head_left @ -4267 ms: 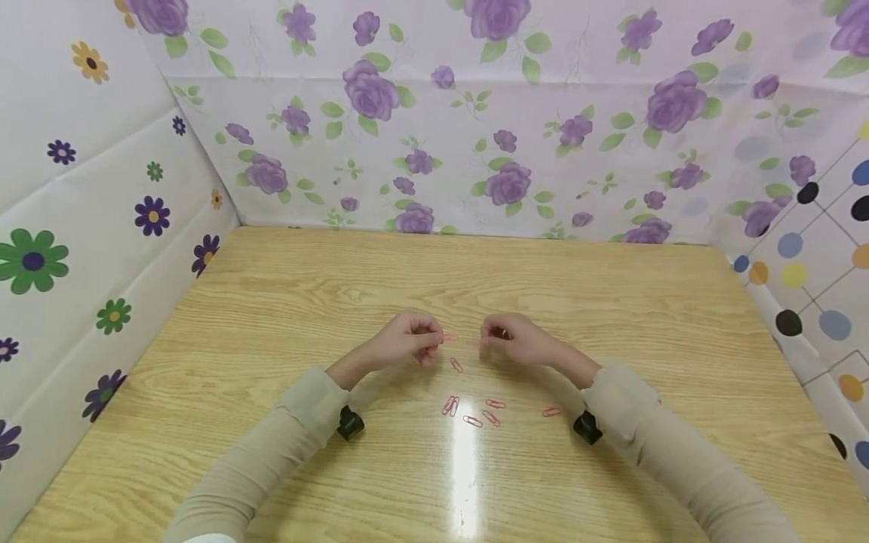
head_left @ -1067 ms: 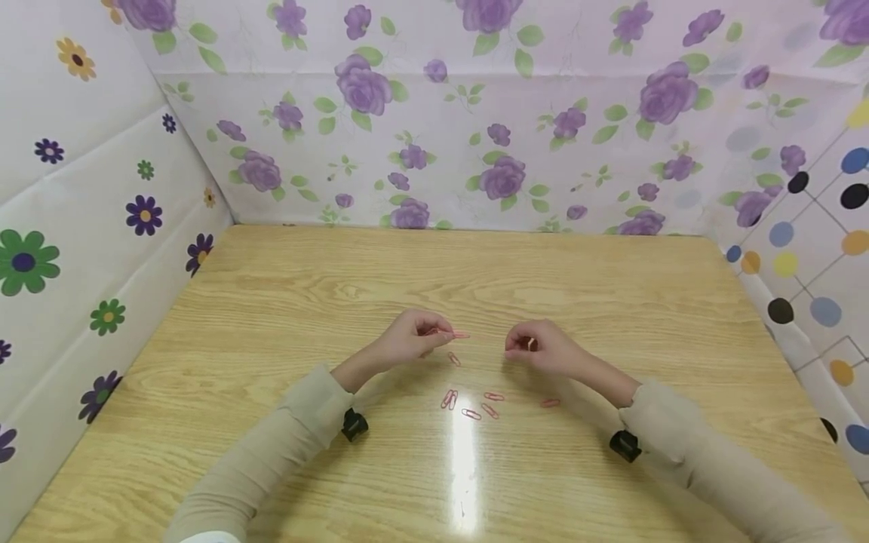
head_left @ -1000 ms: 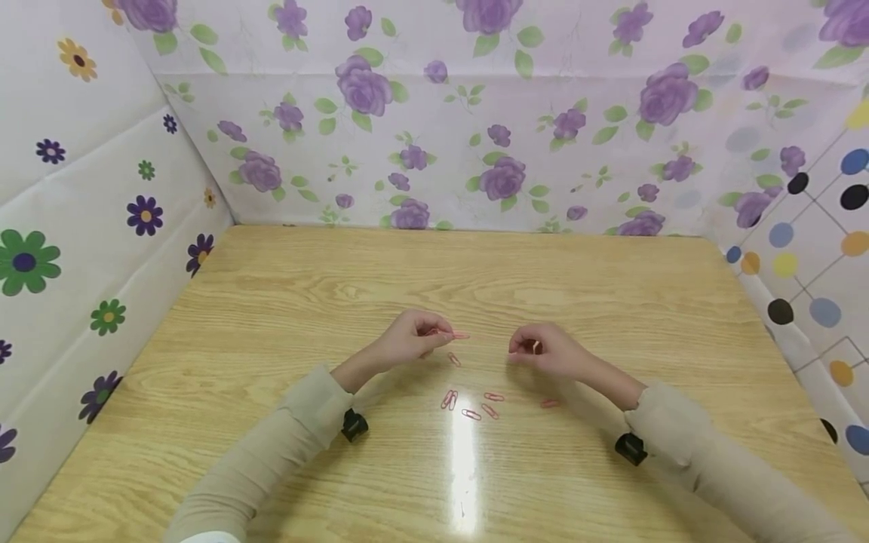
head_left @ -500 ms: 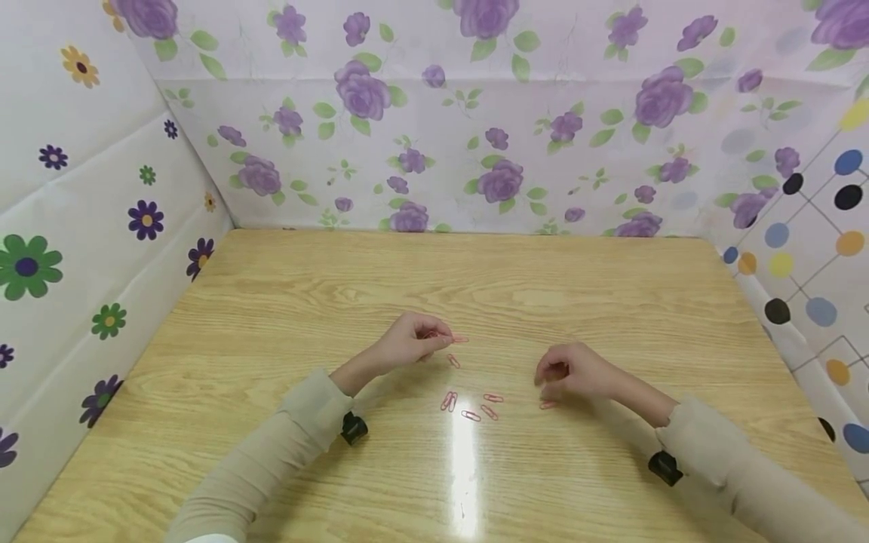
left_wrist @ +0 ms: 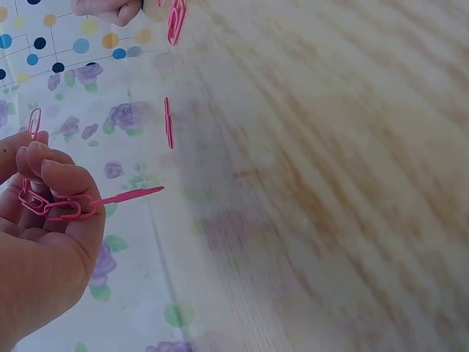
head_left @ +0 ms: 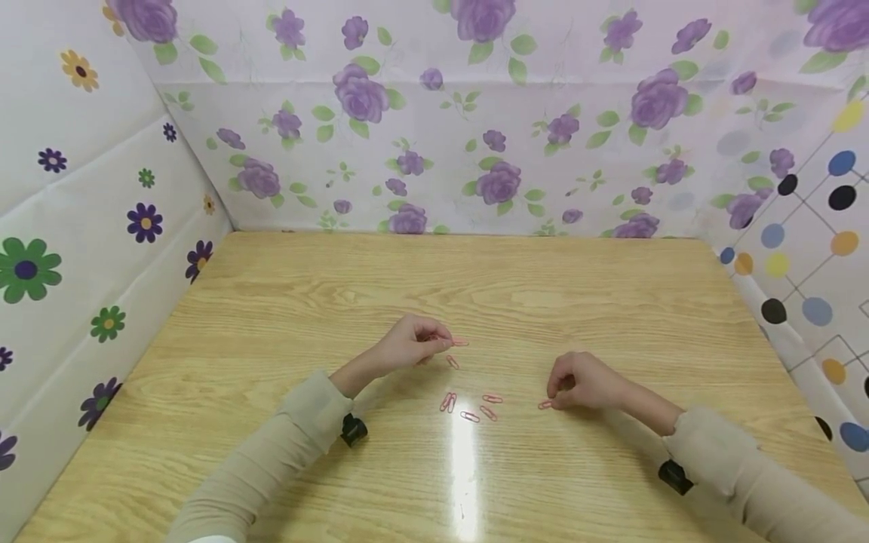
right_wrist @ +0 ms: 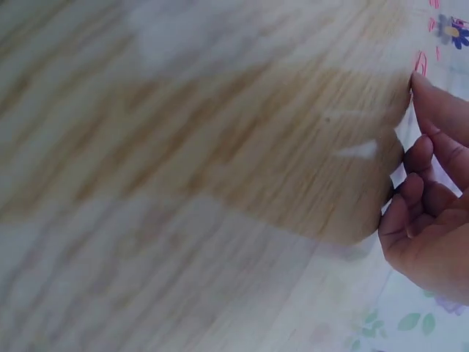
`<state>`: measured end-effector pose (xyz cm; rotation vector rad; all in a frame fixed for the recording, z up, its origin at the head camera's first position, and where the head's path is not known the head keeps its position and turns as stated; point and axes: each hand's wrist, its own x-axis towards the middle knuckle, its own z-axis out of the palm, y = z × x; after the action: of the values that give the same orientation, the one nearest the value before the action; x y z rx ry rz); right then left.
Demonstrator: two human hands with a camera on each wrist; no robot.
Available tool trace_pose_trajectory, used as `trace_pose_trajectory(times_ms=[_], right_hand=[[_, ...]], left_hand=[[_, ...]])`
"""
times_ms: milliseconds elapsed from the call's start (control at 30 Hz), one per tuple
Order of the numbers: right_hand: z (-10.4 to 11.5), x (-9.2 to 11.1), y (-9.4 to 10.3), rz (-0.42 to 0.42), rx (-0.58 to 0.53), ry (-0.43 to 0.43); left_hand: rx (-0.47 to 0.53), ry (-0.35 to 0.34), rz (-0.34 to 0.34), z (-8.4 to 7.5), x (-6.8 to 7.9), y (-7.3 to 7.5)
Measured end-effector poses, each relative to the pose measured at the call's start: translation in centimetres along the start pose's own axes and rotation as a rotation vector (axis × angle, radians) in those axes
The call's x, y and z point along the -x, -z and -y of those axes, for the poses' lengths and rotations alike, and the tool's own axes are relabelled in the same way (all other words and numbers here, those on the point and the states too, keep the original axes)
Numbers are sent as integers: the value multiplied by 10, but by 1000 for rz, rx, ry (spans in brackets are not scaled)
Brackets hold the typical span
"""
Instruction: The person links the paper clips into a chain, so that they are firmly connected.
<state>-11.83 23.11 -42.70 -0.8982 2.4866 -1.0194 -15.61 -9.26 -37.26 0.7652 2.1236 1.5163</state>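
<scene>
My left hand (head_left: 410, 343) pinches a pink paper clip (left_wrist: 35, 121) between thumb and fingertips, above the table. Linked to it, a short chain of pink paper clips (left_wrist: 66, 209) hangs across the curled fingers, and its last clip (head_left: 460, 343) sticks out to the right. On the tabletop to the right, my right hand (head_left: 584, 382) has thumb and forefinger closed on the near end of a single pink paper clip (head_left: 545, 405), whose other end shows past the thumb tip. The remaining right fingers are curled in under the palm.
Several loose pink paper clips lie on the wooden table (head_left: 305, 483): one clip (head_left: 452, 362) just below the left hand, a close pair (head_left: 448, 402), and more clips (head_left: 489, 412) between the hands. Flower-patterned cloth (head_left: 434, 151) walls the back, with patterned sides left and right.
My right hand has moved right and toward the body, away from the left hand, and come down onto the rightmost paper clip. The left hand stays in place with the chain.
</scene>
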Motion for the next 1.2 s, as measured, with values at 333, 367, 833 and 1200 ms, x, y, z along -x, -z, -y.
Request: trace_pose_trajectory(times_ms=[333,367,833,1200], right_hand=[[0,-9,4,17,31,26],[1,-11,5,-1,24,28],[28,-47,14,-123,-17,-5],[36,-64,13,-207,-28,-39]], left_hand=[[-5,43,-11,-2,-1,1],[-7,43,-12,-2,-1,1],[15,46,-8,-2,2,0],[24,5,-6,-2,2,3]])
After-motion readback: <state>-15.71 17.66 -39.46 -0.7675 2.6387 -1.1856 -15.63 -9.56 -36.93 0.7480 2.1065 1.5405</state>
